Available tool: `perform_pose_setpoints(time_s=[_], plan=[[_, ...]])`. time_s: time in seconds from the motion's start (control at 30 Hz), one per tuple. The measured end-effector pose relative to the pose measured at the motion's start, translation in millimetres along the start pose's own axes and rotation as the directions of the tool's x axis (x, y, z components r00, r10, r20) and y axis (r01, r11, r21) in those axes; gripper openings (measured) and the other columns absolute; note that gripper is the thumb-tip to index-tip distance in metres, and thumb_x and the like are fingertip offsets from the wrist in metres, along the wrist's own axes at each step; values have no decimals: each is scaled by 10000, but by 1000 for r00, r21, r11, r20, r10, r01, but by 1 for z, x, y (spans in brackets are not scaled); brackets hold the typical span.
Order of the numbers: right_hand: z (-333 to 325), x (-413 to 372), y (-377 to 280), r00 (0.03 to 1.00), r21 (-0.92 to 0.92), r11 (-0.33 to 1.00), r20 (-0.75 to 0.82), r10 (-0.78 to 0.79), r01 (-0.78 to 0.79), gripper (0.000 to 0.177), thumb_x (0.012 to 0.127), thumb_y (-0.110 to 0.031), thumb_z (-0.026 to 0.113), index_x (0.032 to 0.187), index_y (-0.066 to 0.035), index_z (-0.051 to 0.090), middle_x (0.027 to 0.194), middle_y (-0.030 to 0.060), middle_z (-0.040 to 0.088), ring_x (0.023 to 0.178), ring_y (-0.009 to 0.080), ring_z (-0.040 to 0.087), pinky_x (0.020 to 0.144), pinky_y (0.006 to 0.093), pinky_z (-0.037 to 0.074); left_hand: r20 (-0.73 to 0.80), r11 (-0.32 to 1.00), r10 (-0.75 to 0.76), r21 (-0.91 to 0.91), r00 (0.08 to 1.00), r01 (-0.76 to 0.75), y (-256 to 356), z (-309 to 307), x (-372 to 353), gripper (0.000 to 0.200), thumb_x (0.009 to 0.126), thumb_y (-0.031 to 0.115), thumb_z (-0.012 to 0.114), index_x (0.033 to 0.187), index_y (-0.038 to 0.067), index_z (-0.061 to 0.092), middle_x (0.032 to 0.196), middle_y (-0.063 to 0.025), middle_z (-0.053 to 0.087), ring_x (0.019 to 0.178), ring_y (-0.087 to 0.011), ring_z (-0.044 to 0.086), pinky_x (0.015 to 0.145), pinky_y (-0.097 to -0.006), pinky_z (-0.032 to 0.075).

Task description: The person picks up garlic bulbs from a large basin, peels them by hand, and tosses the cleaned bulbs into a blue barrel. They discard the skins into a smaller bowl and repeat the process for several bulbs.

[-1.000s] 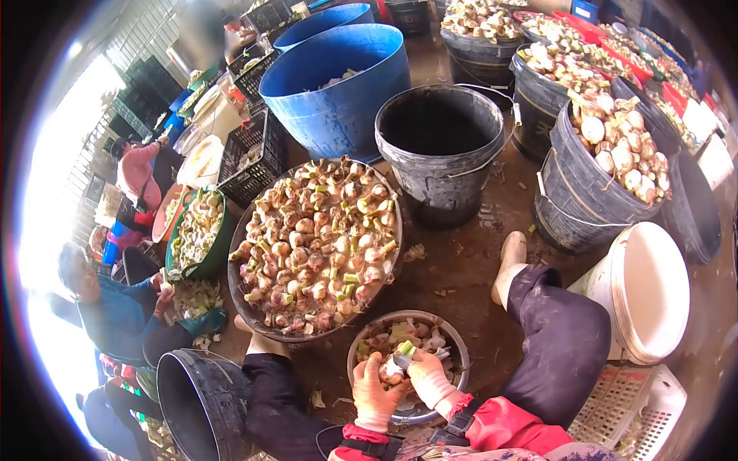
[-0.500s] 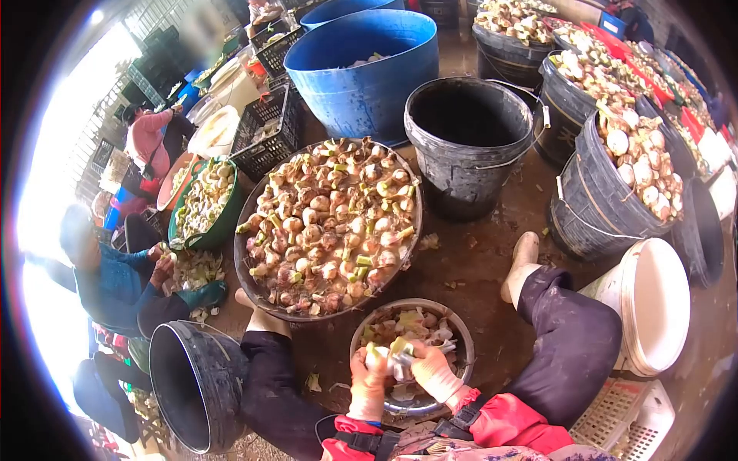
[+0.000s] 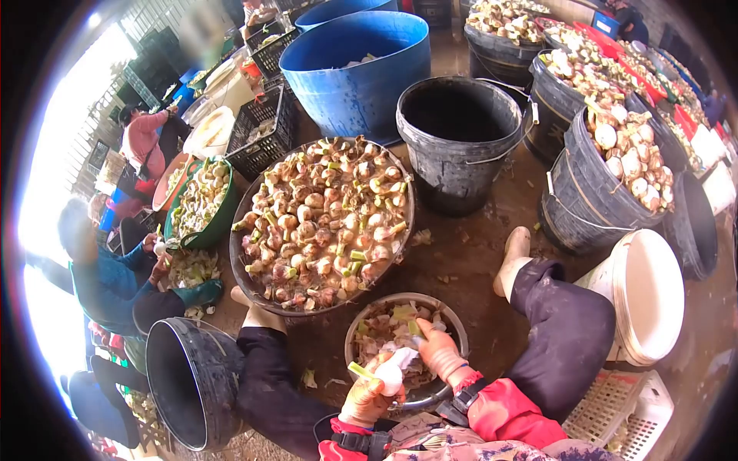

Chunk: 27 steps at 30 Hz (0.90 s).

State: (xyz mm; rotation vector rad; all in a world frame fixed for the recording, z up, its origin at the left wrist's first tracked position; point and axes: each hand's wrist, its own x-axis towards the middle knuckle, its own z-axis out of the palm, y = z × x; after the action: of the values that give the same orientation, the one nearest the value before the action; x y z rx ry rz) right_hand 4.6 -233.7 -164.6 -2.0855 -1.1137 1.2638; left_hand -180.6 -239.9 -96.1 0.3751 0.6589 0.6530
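Observation:
My left hand (image 3: 367, 399) is wrapped round a garlic bulb (image 3: 390, 377), white and smooth, with a short green stem pointing left. Beside the bulb, a pale flap of skin (image 3: 403, 356) reaches toward my right hand (image 3: 442, 353). The right hand's fingers are closed; a small greyish edge shows at them, and I cannot tell what it belongs to. Below both hands sits a metal basin (image 3: 351, 338) with peeled skins and stem pieces (image 3: 384, 323). Just beyond it, a wide round tub (image 3: 237, 261) is heaped with unpeeled garlic bulbs (image 3: 319, 223).
A black bucket (image 3: 453, 165) and a blue tub (image 3: 354, 96) stand ahead. Garlic-filled buckets (image 3: 573, 200) line the right, near a white bucket (image 3: 630, 300) and a white crate (image 3: 653, 407). Another black bucket (image 3: 181, 384) is at my left, with a seated person (image 3: 108, 276) beyond.
My hands have moved apart: the left hand came lower with the bulb, turning its stem leftward, and the right rose slightly over the basin. The bulb now shows bare and white.

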Motion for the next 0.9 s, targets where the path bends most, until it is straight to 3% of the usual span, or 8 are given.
perform_pose_setpoints(time_s=[0.1, 0.17, 0.37, 0.47, 0.57, 0.77, 0.87, 0.9], plan=[[0, -9, -4, 991, -2, 1000, 137, -7, 8, 604, 847, -128, 614, 1404, -106, 380, 1291, 170, 550, 1157, 304, 555, 960, 331, 436, -74, 997, 68, 43, 995, -65, 0, -6, 2, 869, 639, 323, 865, 1335, 79, 405, 988, -108, 590, 768, -232, 618, 643, -347, 527], [23, -11, 17, 888, 849, 528, 223, -403, 27, 593, 847, -61, 615, 1396, -55, 391, 1297, 134, 557, 1193, 229, 530, 1002, 290, 393, -110, 975, 92, 213, 990, -67, 3, -6, 6, 815, 677, 341, 837, 1335, 113, 416, 996, -91, 583, 802, -218, 611, 620, -346, 517], [2, -30, -28, 968, 627, 747, -46, -247, 220, 295, 858, 40, 589, 1150, 4, 609, 1119, 52, 624, 981, 137, 592, 897, 253, 452, -229, 801, 380, 566, 896, -195, -15, -28, 19, 491, 856, 261, 705, 1225, -4, 518, 1118, -105, 598, 896, -184, 611, 656, -308, 508], [8, -29, -30, 982, 840, 531, -6, -190, 108, 284, 854, 27, 608, 1136, 2, 612, 1066, 66, 643, 954, 154, 604, 874, 260, 470, -537, 947, 203, 320, 819, -24, 0, -16, 16, 306, 932, 246, 581, 1140, 21, 573, 1055, -105, 640, 947, -214, 617, 749, -333, 503], [-8, -35, -43, 990, 991, 75, 117, -81, -111, 255, 856, 20, 612, 1110, -3, 609, 998, 118, 653, 932, 208, 630, 869, 282, 495, -455, 985, 163, 30, 876, -168, -4, -20, 17, 298, 939, 243, 548, 1141, 26, 578, 1068, -100, 641, 944, -222, 620, 684, -343, 510], [-65, -35, -52, 982, 981, -151, -139, -127, 120, 147, 879, 16, 576, 1018, 2, 621, 994, 129, 650, 854, 240, 656, 810, 355, 552, -620, 931, -1, -288, 784, -226, -7, -73, 31, 252, 938, 256, 480, 1073, 85, 606, 900, -68, 638, 759, -205, 588, 579, -286, 477], [-55, -30, -40, 938, 832, 528, 29, -345, 168, 128, 833, 2, 621, 954, -5, 661, 1003, 123, 662, 975, 200, 627, 911, 295, 468, -686, 963, -22, -210, 727, -170, 11, -46, 20, 289, 915, 301, 487, 1039, 75, 619, 885, -57, 643, 721, -185, 581, 540, -277, 439], [-39, -28, -33, 854, 484, 726, -98, -510, 489, 197, 818, -6, 649, 1015, -12, 656, 1030, 89, 659, 983, 187, 623, 922, 279, 457, -688, 964, -21, -207, 726, -168, 10, -48, 21, 289, 915, 301, 487, 1039, 75, 619, 885, -57, 643, 721, -185, 581, 540, -277, 439]])
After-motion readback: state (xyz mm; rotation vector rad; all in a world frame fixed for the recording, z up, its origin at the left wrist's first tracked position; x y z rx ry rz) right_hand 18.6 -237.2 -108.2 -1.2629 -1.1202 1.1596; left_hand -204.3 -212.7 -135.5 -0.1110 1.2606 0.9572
